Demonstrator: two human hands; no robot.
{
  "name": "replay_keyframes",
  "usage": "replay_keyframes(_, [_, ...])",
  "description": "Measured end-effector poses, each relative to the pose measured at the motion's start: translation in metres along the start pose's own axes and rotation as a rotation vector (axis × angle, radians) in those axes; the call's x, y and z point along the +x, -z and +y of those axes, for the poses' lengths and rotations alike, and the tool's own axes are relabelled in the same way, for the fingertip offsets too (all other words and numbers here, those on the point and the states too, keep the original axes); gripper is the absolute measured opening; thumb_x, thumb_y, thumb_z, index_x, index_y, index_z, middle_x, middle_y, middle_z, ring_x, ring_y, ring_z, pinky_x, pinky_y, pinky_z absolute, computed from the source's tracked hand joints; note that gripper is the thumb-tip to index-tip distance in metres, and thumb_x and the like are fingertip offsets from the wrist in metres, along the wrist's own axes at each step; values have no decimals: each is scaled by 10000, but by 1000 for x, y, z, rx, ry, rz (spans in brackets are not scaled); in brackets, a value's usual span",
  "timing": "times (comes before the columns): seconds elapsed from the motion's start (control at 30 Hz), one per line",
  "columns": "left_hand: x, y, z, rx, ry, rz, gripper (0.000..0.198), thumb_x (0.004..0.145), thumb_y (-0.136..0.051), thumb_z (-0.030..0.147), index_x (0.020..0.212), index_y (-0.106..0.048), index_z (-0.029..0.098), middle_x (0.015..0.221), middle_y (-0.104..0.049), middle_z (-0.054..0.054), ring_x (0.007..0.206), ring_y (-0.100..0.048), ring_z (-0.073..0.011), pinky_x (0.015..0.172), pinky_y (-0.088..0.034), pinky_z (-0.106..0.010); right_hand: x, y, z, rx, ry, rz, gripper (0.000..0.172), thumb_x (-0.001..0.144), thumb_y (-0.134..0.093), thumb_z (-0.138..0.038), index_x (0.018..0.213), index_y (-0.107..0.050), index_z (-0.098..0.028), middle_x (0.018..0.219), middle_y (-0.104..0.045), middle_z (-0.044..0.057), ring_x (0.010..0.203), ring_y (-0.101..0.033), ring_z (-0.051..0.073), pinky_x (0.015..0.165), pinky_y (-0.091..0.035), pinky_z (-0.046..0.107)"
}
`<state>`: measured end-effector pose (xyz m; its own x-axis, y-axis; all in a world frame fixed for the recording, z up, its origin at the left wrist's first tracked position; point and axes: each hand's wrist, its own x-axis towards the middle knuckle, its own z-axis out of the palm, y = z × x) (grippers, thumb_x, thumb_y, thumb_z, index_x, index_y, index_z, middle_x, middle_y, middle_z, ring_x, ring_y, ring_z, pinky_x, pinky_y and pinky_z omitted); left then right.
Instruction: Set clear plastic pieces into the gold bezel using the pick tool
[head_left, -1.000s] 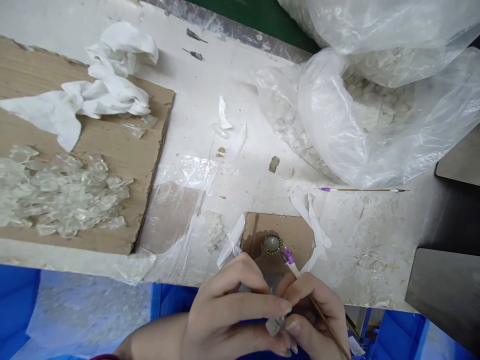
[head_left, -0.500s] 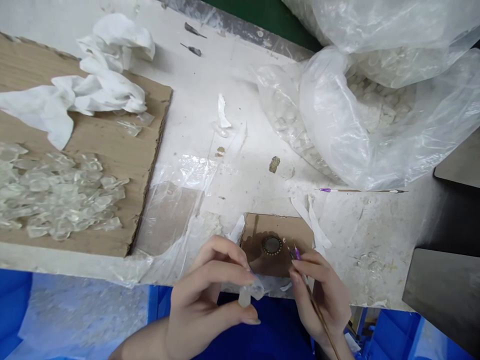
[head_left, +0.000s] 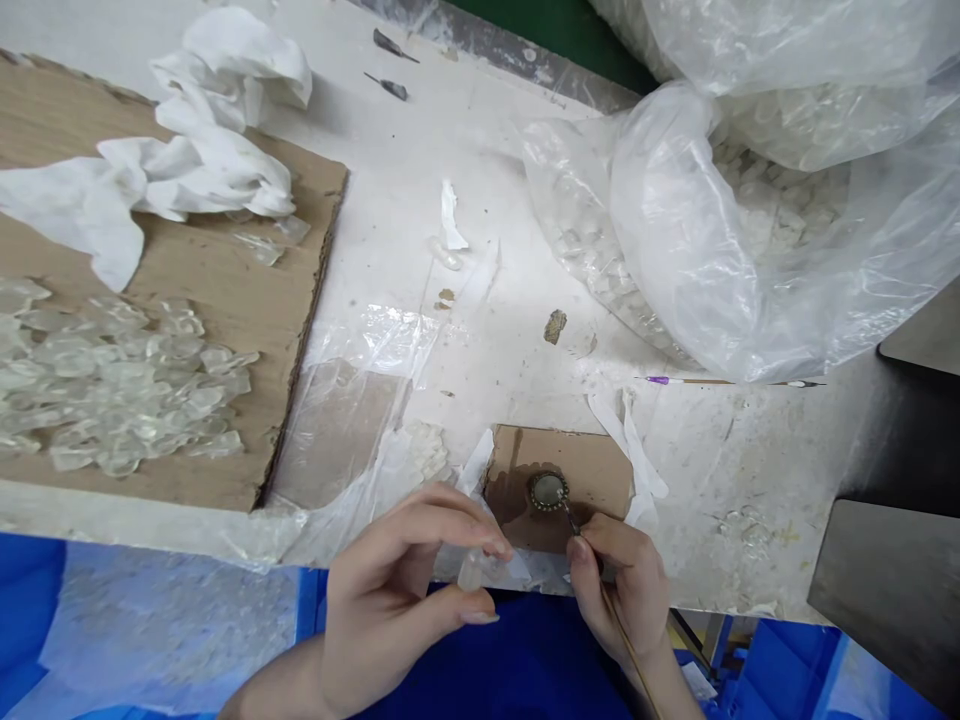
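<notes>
The left hand (head_left: 394, 590) is curled narrow around a clear glass piece (head_left: 471, 572), pinching it between thumb and fingers just off the near edge of the surface (head_left: 697, 480). The right hand (head_left: 619, 580) grips a thin wooden stick (head_left: 626, 635) in a tight pinch, and the stick's tip reaches the rim of a round metal pendant (head_left: 548, 491). The pendant lies near the front of the surface, on a small cardboard square (head_left: 592, 465) edged with white tape (head_left: 637, 455).

To the left, a large cardboard sheet (head_left: 217, 270) carries a spread of glass pieces (head_left: 127, 385) and crumpled white tissue (head_left: 202, 150). A plastic bag (head_left: 720, 220) full of more glass sits at the far right corner, and a second wooden stick (head_left: 731, 381) lies just below it.
</notes>
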<state>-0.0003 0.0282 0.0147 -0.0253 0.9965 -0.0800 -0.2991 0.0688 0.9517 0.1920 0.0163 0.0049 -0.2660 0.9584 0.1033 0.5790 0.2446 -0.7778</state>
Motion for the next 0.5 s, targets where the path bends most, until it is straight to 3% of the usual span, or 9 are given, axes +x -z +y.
replay_keyframes(0.3, [-1, 2, 3, 17, 33, -9, 158, 858, -849, 257, 1008, -839, 210, 796, -786, -24, 675, -773, -141, 604, -650, -157, -2, -5, 2, 36, -12, 39, 309, 902, -496, -8, 707, -456, -244, 523, -467, -77, 424, -422, 102, 430, -322, 223])
replay_keyframes(0.5, [-6, 1, 1, -23, 64, 6, 259, 890, -813, 227, 1147, -812, 259, 844, -809, -46, 699, -801, -179, 589, -677, -197, -7, -6, 3, 206, -74, 110, 270, 962, -538, -86, 737, -517, -233, 515, -495, -67, 402, -435, 102, 403, -313, 225])
